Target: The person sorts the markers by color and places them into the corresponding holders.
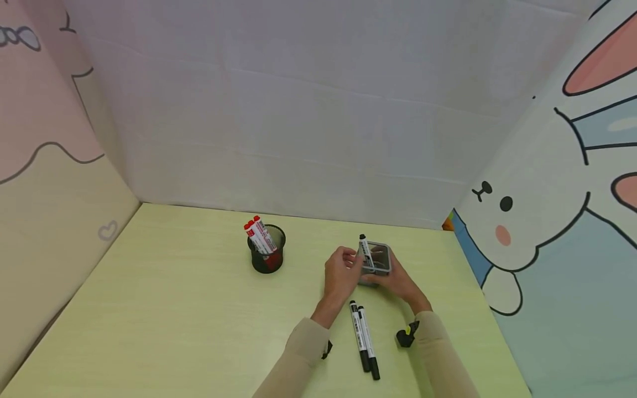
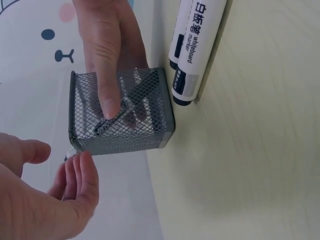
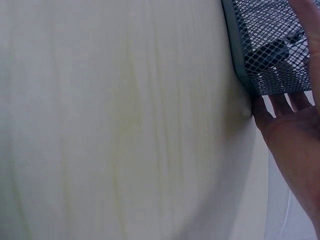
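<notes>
Mesh holder (image 2: 142,109), right hand (image 1: 396,280) around it

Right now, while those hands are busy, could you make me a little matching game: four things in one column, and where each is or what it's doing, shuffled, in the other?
Things:
1. Red-ended markers
2. Pair of black-ended markers
3. Right hand
4. Lone black-ended marker

Places and states:
A. Gripping the square cup
B. Leaning inside the square cup
C. Standing in the round cup
D. Lying side by side on the table

Right pairs: 1-C, 2-D, 3-A, 4-B.
</notes>
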`<state>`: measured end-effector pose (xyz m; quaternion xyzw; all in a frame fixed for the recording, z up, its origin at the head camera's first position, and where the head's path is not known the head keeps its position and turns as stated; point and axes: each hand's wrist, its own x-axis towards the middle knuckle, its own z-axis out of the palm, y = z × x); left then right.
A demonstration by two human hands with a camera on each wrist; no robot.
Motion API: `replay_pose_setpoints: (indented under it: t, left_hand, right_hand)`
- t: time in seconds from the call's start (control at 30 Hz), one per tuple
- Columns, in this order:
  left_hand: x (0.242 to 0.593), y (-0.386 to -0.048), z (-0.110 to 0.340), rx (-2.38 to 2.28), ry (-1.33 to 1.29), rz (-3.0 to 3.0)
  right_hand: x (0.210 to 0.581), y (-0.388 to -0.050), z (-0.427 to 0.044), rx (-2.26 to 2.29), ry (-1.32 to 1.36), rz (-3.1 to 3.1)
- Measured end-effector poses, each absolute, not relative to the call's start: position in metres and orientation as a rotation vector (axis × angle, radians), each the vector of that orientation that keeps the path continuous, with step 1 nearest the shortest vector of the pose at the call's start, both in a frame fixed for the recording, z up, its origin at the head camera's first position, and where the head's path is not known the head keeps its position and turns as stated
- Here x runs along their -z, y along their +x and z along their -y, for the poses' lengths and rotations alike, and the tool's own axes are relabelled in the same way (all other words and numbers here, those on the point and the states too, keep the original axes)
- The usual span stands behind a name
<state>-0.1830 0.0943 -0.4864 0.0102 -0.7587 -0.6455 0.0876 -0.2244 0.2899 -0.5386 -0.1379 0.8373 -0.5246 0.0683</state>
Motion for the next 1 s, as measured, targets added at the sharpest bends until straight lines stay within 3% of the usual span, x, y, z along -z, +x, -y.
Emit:
replay_pose_setpoints:
  t: [1.0]
  left_hand:
    - [0.493,-0.142,-0.078,1.702,0.055,2.560]
  right_hand:
    - [0.528,-0.220,-0.286,1.584,-0.343,-2.490]
